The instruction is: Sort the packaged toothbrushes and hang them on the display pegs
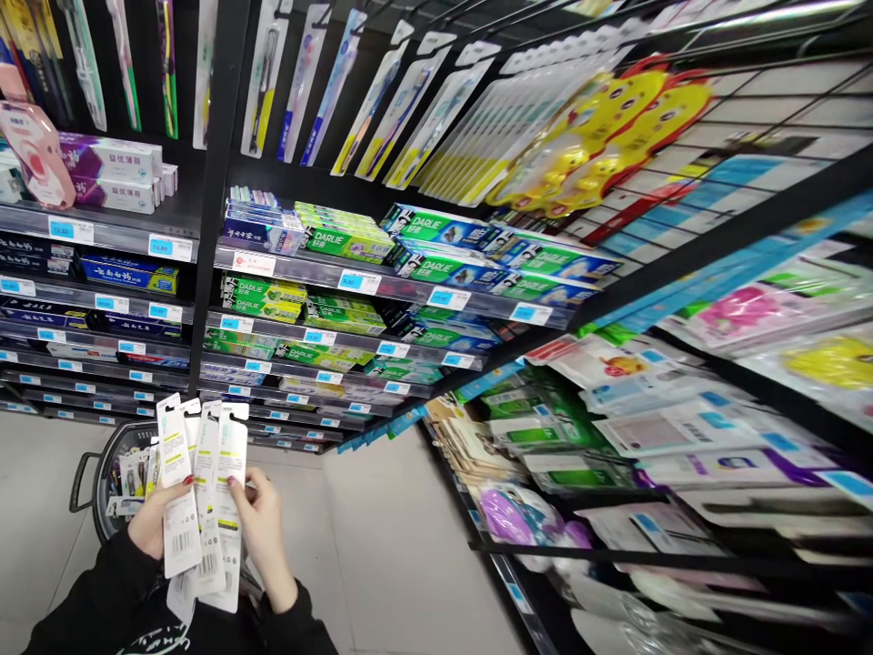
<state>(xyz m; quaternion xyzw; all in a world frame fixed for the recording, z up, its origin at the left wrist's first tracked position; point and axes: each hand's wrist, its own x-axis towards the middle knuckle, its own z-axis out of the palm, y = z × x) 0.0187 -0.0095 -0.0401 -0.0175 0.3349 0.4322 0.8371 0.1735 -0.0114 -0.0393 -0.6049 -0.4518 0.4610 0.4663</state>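
Several white-backed toothbrush packs (207, 509) are fanned out in front of my body, their printed backs and barcodes facing me. My left hand (151, 520) is closed on the left side of the fan, thumb across the leftmost pack. On the other side, my right hand (263, 523) pinches the rightmost pack (233, 455) near its middle. The brushes themselves are hidden behind the cards. Just beyond my left hand, a dark basket (102, 520) on the floor holds more packaged toothbrushes (140, 468).
Ahead are shelves with green toothpaste boxes (341, 238) and price tags (358, 281). Above them hang toothbrush packs (426, 114) and yellow cartoon-shaped packs (587, 146). A rack of bagged goods (579, 459) lines the right side of the tiled floor (368, 546).
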